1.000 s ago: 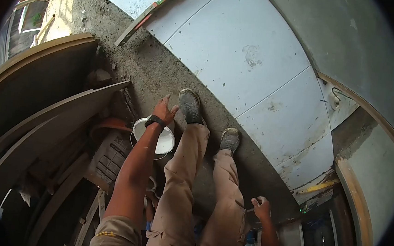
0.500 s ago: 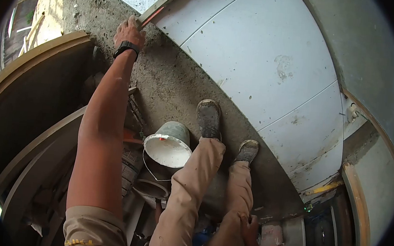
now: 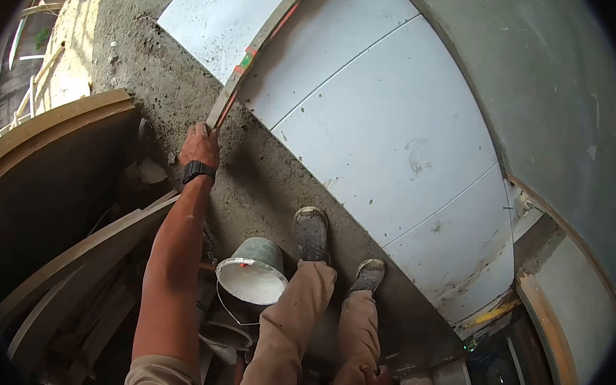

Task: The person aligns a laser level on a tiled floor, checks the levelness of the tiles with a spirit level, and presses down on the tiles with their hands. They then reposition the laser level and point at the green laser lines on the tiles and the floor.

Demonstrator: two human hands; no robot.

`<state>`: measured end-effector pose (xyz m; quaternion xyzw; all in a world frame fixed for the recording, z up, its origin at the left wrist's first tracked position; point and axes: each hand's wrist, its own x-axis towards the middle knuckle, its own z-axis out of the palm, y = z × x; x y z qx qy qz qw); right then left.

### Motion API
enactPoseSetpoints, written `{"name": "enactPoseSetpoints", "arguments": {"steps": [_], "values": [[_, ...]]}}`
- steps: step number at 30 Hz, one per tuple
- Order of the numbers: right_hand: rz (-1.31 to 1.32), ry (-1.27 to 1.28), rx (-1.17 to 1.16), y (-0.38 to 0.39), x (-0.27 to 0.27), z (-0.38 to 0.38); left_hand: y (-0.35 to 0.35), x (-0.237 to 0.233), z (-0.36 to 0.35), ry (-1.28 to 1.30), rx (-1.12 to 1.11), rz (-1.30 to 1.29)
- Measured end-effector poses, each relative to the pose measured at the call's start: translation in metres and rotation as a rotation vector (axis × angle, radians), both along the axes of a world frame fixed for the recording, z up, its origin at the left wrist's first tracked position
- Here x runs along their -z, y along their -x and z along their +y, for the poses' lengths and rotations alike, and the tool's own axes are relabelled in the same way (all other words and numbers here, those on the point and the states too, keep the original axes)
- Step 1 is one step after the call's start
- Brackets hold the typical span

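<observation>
My left hand (image 3: 201, 146), with a dark watch on its wrist, grips the near end of a long spirit level (image 3: 268, 33). The level lies across large white tiles (image 3: 394, 112), its near end sticking out past their edge over rough concrete. A small green vial window shows partway along it. Low in the view, my right hand (image 3: 378, 380) rests against my right knee, dim and partly visible, with its fingers seemingly laid over the trouser cloth.
A bucket (image 3: 252, 278) with a white inside stands left of my shoes, with another container (image 3: 228, 336) below it. Curved-looking boards (image 3: 94, 244) are at left. Rough concrete (image 3: 127, 48) borders the tiles; a grey wall (image 3: 539, 102) rises beyond them. Wooden framing (image 3: 549, 331) stands at right.
My left hand has drawn back toward me with the level, whose end now reaches farther past the tile edge. The view has shifted, showing more tile at the top. My right hand stays at the knee.
</observation>
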<state>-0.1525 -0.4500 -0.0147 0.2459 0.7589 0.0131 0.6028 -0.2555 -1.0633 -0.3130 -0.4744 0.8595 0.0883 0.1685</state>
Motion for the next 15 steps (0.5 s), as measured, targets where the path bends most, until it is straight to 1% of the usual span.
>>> {"name": "enactPoseSetpoints", "arguments": {"steps": [2, 4, 6, 7, 8, 9, 10, 12, 15], "values": [[0.011, -0.011, -0.012, -0.003, -0.002, 0.001, 0.022, 0.003, -0.013, 0.063, 0.037, 0.016], [0.039, -0.015, -0.018, -0.005, 0.004, 0.001, 0.059, -0.001, -0.028, 0.052, 0.008, -0.020], [-0.014, -0.020, -0.020, -0.006, 0.004, 0.005, 0.093, -0.011, -0.040, 0.027, -0.007, -0.063], [-0.021, -0.021, -0.016, -0.008, 0.005, 0.006, 0.102, -0.006, -0.044, 0.025, -0.003, -0.071], [0.019, -0.031, -0.029, -0.011, 0.006, 0.007, 0.110, -0.004, -0.047, 0.118, -0.009, 0.087], [0.057, -0.040, -0.039, -0.015, 0.004, 0.008, 0.111, -0.004, -0.047, 0.209, -0.011, 0.243], [0.045, -0.039, -0.029, -0.020, 0.003, 0.011, 0.109, -0.006, -0.042, 0.209, 0.001, 0.232], [0.086, -0.006, 0.022, -0.029, 0.003, 0.018, 0.103, -0.010, -0.033, 0.094, 0.017, 0.394], [0.113, -0.008, 0.096, -0.040, -0.004, 0.015, 0.055, -0.013, 0.009, -0.036, 0.104, 0.328]]}}
